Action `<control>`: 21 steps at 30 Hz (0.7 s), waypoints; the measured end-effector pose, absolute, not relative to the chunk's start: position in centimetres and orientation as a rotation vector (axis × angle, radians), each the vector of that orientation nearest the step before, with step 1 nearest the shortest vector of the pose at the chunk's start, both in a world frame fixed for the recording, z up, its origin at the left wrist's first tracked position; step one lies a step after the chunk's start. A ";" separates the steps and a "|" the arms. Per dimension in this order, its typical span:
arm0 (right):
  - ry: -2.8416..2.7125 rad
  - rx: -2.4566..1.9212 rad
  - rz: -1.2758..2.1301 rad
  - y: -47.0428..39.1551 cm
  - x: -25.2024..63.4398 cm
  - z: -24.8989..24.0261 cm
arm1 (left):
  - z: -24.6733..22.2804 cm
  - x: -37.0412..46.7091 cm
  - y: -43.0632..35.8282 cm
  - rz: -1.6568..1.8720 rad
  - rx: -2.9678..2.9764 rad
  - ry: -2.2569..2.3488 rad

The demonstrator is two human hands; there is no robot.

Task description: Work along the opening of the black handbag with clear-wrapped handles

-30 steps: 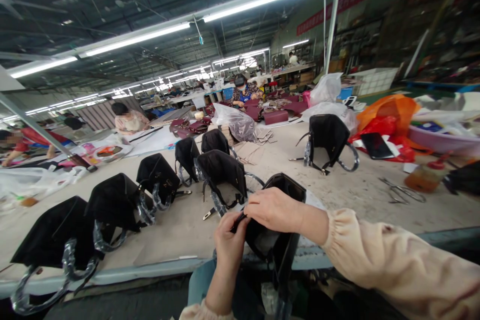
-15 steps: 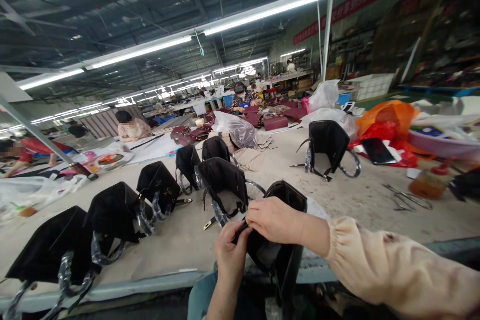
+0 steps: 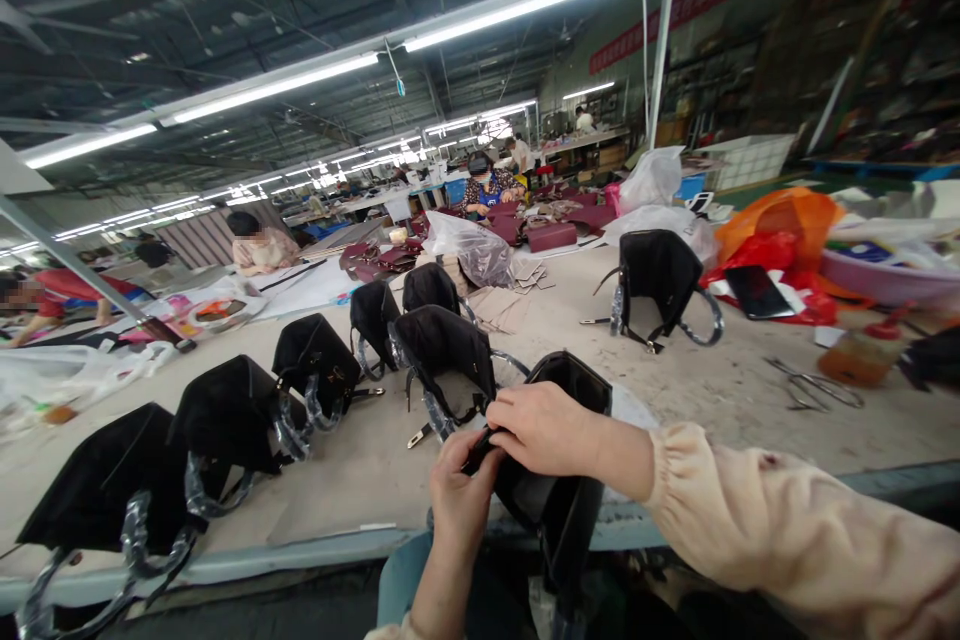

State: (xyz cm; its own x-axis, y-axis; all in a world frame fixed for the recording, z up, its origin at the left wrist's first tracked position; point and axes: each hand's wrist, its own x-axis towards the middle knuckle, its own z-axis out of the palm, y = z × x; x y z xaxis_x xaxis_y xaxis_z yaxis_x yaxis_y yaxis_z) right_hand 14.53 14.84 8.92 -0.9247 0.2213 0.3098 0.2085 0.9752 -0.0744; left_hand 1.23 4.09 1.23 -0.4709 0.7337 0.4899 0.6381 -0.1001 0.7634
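Worktable [image 3: 727, 410] extends across the scene from left to right. Six black bags [image 3: 225, 410] with film-wrapped handles [image 3: 135, 520] rest on it left of centre; a seventh bag [image 3: 656, 275] rests farther back on the right. The held bag [image 3: 574, 510] is located at the near edge, right of centre, and partly overhangs it. Right hand [image 3: 547, 430]: fingers closed on a dark part [image 3: 474, 460] at the left side of the held bag. Left hand [image 3: 461, 495]: thumb and fingers pinching the same part, just beside the right fingertips. An amber bottle [image 3: 859, 360] is positioned at the right. Scissors [image 3: 814, 385] lie just left of it. A metal clasp [image 3: 418, 436] lies near the left hand.
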 end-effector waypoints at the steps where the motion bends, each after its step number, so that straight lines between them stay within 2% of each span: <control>1: -2.806 -0.303 0.050 14.9 14.5 8.9 | 1.2 1.2 4.1 1.635 1.559 2.045; 7: -2.794 -0.152 0.065 15.7 15.2 8.6 | 1.3 1.4 4.3 1.631 1.558 2.035; 12: -2.792 0.029 -0.064 15.6 15.1 8.0 | 1.5 1.4 4.5 1.649 1.537 2.058; 21: -2.759 -0.080 -0.146 15.4 15.1 7.8 | 1.5 1.8 4.1 1.663 1.545 2.046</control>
State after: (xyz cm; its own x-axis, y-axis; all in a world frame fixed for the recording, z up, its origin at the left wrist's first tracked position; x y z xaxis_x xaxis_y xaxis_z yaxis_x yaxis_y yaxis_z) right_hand 15.08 15.39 7.78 -0.9281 0.0363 0.3705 0.0753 0.9930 0.0914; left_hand 1.84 4.06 1.49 -0.4864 0.7220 0.4920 0.6292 -0.1013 0.7707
